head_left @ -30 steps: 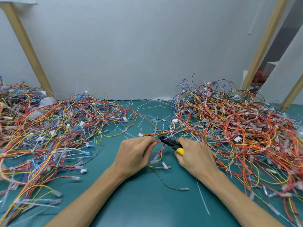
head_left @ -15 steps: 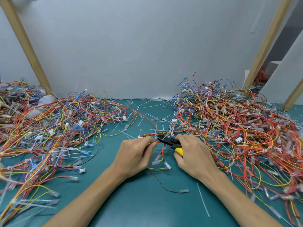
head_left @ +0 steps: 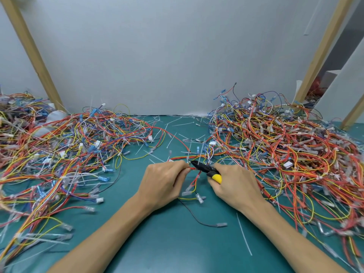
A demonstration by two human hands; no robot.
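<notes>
Left hand pinches the red wires; right hand grips the cutters. Snip only the tie, keeping the tips clear of insulation and the bundle taut.

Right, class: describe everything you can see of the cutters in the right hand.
The cutters are a small tool with a black head and a yellow grip, plastic or rubber by its look. The right hand grips them, hiding most of the handles. They lie nearly level above the green mat, pointed tip aimed left at a red wire that the left hand pinches. Whether the blades bite the wire cannot be told.
</notes>
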